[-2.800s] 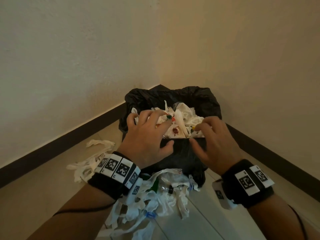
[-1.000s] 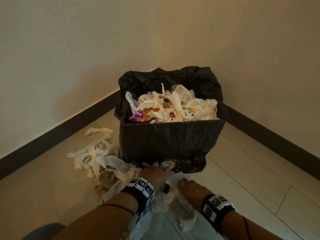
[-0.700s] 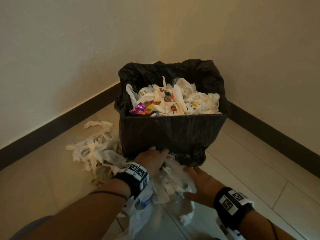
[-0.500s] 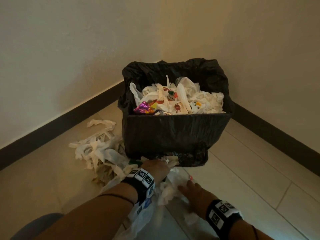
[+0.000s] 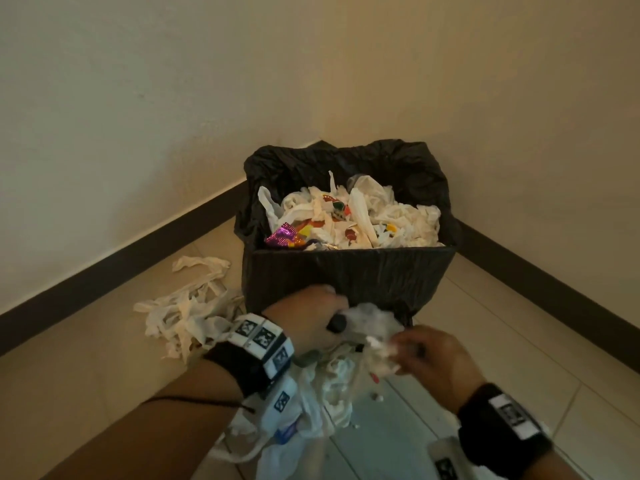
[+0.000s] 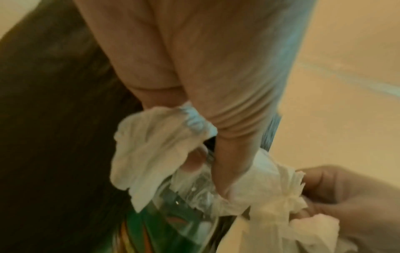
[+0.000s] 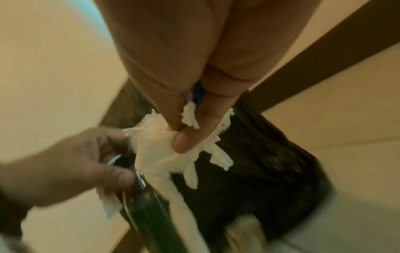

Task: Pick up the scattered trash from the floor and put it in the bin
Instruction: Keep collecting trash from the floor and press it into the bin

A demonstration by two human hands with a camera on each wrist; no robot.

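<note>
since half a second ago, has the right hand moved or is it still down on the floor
Yes. The right hand has risen off the floor tiles toward the bin, now pinching white tissue near the bin's lower front.

This looks like the corner of a room in a home or similar indoor living space. Two plain cream plastered walls [image 5: 138,81] meet at the upper middle of the head view, each edged at the bottom by a dark skirting board [image 5: 104,268]. The floor [image 5: 502,341] is pale beige tile with thin grout lines. A small waste bin [image 5: 346,275] lined with a black plastic bag stands in the corner, full of crumpled tissue and wrappers.
</note>
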